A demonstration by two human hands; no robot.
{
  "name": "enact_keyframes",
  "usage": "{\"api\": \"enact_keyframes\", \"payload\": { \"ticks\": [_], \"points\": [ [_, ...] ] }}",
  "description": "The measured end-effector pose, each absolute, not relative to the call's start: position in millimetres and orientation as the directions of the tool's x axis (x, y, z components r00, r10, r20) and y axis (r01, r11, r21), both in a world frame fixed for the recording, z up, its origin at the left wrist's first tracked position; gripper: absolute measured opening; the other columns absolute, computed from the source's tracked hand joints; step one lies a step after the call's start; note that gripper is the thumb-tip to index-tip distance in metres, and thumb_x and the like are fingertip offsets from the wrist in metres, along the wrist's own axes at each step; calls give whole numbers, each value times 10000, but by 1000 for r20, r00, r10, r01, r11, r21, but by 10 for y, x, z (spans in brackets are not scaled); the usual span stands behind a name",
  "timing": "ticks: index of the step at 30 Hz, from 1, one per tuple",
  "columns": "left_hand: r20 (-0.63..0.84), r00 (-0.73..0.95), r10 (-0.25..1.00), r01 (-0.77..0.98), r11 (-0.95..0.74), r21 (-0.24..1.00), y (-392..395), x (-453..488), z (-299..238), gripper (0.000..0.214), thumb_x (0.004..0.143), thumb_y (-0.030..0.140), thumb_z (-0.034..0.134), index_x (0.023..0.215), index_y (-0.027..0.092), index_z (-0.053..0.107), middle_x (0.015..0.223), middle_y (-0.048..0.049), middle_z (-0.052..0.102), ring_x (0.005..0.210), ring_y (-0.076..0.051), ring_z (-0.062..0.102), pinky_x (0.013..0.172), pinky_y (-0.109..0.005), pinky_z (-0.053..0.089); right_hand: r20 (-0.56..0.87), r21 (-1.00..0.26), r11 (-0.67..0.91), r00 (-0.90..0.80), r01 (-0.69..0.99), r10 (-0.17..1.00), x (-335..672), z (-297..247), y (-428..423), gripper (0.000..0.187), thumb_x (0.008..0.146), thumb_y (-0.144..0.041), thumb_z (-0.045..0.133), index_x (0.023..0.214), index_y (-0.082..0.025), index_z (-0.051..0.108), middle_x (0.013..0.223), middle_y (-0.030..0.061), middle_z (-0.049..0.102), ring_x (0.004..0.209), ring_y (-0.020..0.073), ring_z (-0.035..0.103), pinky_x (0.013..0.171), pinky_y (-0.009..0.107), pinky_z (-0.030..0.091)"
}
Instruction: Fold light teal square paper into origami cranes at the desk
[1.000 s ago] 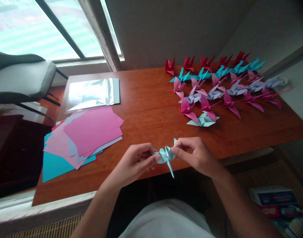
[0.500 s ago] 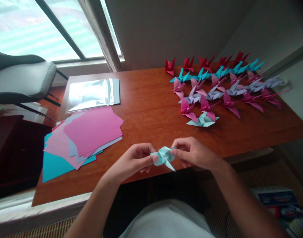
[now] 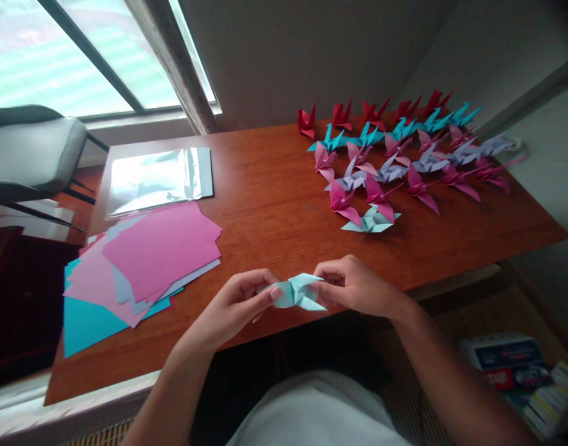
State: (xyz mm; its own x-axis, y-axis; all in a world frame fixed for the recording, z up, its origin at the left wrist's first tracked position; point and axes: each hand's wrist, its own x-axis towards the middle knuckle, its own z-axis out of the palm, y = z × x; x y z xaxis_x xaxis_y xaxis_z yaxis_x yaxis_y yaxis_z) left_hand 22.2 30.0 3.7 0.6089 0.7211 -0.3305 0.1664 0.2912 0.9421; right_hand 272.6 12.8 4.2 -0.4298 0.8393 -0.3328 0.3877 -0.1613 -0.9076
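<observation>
A pale mint paper crane (image 3: 298,292) is held between my two hands above the table's front edge. My left hand (image 3: 249,294) pinches one end of it between thumb and fingers. On the other side, my right hand (image 3: 344,282) is closed on the crane's right part, thumb and forefinger together; the exact grip is partly hidden. Beyond my right hand a finished mint crane (image 3: 371,220) rests on the wood, beside magenta cranes (image 3: 420,188).
Rows of red (image 3: 342,116), turquoise (image 3: 368,134), pink and lilac cranes fill the back right of the wooden table (image 3: 256,204). Fanned coloured paper sheets (image 3: 165,248) lie at left, with a shiny plastic packet (image 3: 156,179) behind them. A chair (image 3: 46,152) stands by the window.
The mint crane has turned in my fingers, so its two points now face right. My left hand has shifted slightly left. The whole view has moved a little.
</observation>
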Motion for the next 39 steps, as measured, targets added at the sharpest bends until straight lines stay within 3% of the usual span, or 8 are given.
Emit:
{"api": "enact_keyframes", "payload": {
  "ticks": [5, 11, 16, 19, 24, 27, 32, 39],
  "points": [
    [-134, 623, 771, 374, -143, 916, 328, 185, 129, 139, 954, 258, 605, 970, 189, 725, 1069, -73, 710, 969, -176, 661, 839, -256, 500, -296, -887, -93, -404, 452, 865, 2756, 78, 114, 377, 931, -472, 618, 711, -166, 633, 604, -28, 595, 562, 103, 518, 518, 223, 347],
    [-188, 649, 737, 588, -329, 739, 324, 229, 196, 153, 928, 149, 562, 943, 199, 706, 850, -26, 696, 665, -131, 597, 591, -217, 418, -219, -848, 45, -426, 528, 878, 2726, 195, 104, 316, 938, -353, 631, 679, -173, 606, 601, -51, 569, 562, 87, 480, 539, 235, 300],
    [-196, 625, 756, 664, -382, 643, 319, 230, 160, 202, 892, 167, 602, 1046, 232, 716, 967, -30, 748, 747, -161, 670, 623, -227, 441, -201, -834, 95, -459, 544, 865, 2734, 229, 83, 308, 943, -333, 644, 683, -175, 598, 612, -56, 575, 570, 78, 487, 562, 229, 297],
    [-182, 598, 780, 644, -333, 689, 314, 233, 169, 226, 910, 217, 608, 1116, 233, 700, 1093, -41, 758, 868, -179, 698, 719, -239, 484, -199, -821, 116, -470, 559, 860, 2739, 230, 66, 317, 948, -333, 647, 681, -173, 587, 619, -56, 578, 574, 75, 490, 568, 231, 286],
    [-262, 587, 766, 562, -153, 813, 299, 273, 214, 229, 930, 219, 585, 1134, 220, 690, 841, 10, 750, 591, -99, 595, 559, -196, 426, -182, -815, 124, -454, 566, 872, 2724, 228, 57, 319, 947, -344, 657, 687, -171, 592, 632, -52, 586, 587, 73, 499, 576, 230, 289],
    [-277, 590, 759, 474, -48, 879, 292, 274, 198, 210, 927, 213, 584, 1105, 189, 692, 791, 4, 720, 621, -104, 604, 576, -190, 448, -190, -831, 85, -423, 550, 886, 2731, 217, 68, 294, 937, -363, 665, 713, -175, 640, 609, -51, 592, 560, 72, 499, 554, 224, 298],
    [-301, 581, 756, 242, 193, 951, 280, 253, 147, 213, 932, 335, 643, 1041, 158, 685, 892, -43, 698, 753, -137, 629, 659, -222, 505, -319, -881, -124, -379, 457, 869, 2768, 173, 72, 333, 922, -447, 660, 726, -178, 654, 526, -45, 589, 484, 81, 509, 490, 206, 333],
    [-244, 539, 806, -67, 330, 942, 249, 296, 85, 237, 879, 284, 742, 1061, 167, 646, 882, -15, 641, 747, -97, 573, 625, -173, 450, -423, -906, -381, -415, 185, 805, 2770, 45, 99, 428, 861, -566, 685, 716, -179, 576, 516, -47, 558, 435, 73, 467, 421, 189, 324]
  ]
}}
